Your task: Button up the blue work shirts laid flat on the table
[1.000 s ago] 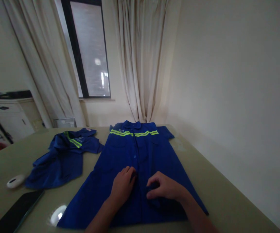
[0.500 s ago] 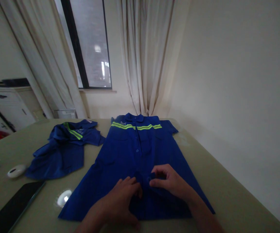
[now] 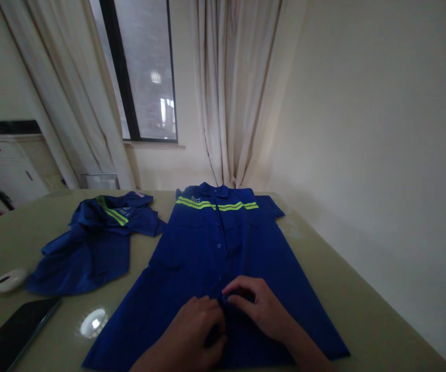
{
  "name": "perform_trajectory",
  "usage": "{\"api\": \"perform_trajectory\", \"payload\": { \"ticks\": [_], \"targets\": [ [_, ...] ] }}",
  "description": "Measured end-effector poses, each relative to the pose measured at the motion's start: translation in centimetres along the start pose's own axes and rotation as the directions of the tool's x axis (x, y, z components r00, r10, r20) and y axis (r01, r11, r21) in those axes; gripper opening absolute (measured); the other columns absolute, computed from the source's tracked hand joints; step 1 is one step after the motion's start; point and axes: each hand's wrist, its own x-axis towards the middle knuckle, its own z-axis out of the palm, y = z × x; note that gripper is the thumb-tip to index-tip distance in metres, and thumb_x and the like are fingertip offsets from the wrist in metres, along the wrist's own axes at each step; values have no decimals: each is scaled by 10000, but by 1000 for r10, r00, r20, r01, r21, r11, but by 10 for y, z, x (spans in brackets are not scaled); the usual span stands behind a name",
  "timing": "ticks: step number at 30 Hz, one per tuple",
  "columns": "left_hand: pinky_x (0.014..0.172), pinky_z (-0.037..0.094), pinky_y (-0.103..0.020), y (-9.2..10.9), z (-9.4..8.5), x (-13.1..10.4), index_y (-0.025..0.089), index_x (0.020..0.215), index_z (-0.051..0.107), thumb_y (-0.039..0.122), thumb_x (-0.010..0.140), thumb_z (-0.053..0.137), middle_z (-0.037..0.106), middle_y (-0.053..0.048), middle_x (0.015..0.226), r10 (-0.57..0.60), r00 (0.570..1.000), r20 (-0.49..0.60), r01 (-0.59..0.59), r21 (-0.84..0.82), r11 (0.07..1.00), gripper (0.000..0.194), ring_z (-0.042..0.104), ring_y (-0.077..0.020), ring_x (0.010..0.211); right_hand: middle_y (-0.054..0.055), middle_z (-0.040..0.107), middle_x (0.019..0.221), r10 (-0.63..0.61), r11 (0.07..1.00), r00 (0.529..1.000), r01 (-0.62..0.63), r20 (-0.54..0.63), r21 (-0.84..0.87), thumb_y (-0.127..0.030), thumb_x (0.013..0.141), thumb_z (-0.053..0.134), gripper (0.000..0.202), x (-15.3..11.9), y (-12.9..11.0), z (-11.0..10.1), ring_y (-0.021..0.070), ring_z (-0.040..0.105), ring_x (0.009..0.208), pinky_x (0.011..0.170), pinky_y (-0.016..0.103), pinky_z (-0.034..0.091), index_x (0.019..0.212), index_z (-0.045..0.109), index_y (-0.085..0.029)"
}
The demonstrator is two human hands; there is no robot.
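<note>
A blue work shirt (image 3: 192, 248) with yellow-green stripes lies front up on the table, its collar at the far end and its lower edge near me. My left hand (image 3: 200, 330) rests on the lower front beside the button placket, fingers curled; what lies between its fingertips is hidden. My right hand (image 3: 256, 305) is at the placket just right of it, thumb and index finger brought together on the blue cloth. A button (image 3: 219, 246) shows farther up the placket.
A second blue shirt (image 3: 99, 248) lies crumpled to the left. Near it are a white oval object (image 3: 9, 280) and a dark phone (image 3: 17, 330). The table (image 3: 362, 310) meets a wall on the right; curtains and a window stand behind.
My right hand has moved left, close to my left hand, and the fold of cloth it held up is lower. My left hand's fingers have curled in more. The view has shifted slightly.
</note>
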Motion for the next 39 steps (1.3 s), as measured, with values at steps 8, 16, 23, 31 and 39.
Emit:
{"api": "perform_trajectory", "payload": {
  "ticks": [8,16,23,31,39],
  "targets": [
    [821,443,-265,-21,-17,5,258,1027,728,341,927,585,756,22,955,-116,986,-124,57,-401,915,194,649,-176,911,17,766,958,37,998,998,-40,-60,-49,-322,857,740,186,3,6,1,208,680,913,829,303,476,1021,796,-257],
    [712,423,-242,-21,-12,5,221,1038,727,281,905,572,710,19,866,-79,994,-82,37,-422,906,212,592,-146,791,11,732,779,145,984,986,-152,-77,-91,-396,855,718,201,5,16,7,188,640,756,686,283,447,910,789,-216],
    [683,398,-224,-24,-6,4,237,955,743,250,838,700,699,45,812,-34,998,-49,18,-297,955,126,603,-130,766,11,737,788,92,991,995,-95,-31,-99,-346,868,702,162,6,14,18,179,648,764,700,272,438,850,767,-198],
    [811,444,-234,-20,-7,2,246,976,695,91,898,593,683,22,1002,86,985,-149,-102,-98,990,201,633,-136,935,-20,687,740,64,996,998,-65,-19,-58,-289,857,710,120,5,14,18,148,595,704,639,241,399,930,750,-202],
    [926,424,-329,-25,-2,7,287,1036,674,180,1003,555,698,18,992,310,922,-231,-227,324,918,164,614,-170,914,9,752,810,23,999,1000,-23,19,-48,-285,893,638,162,8,13,16,184,660,780,717,266,451,860,772,-199]
  ]
}}
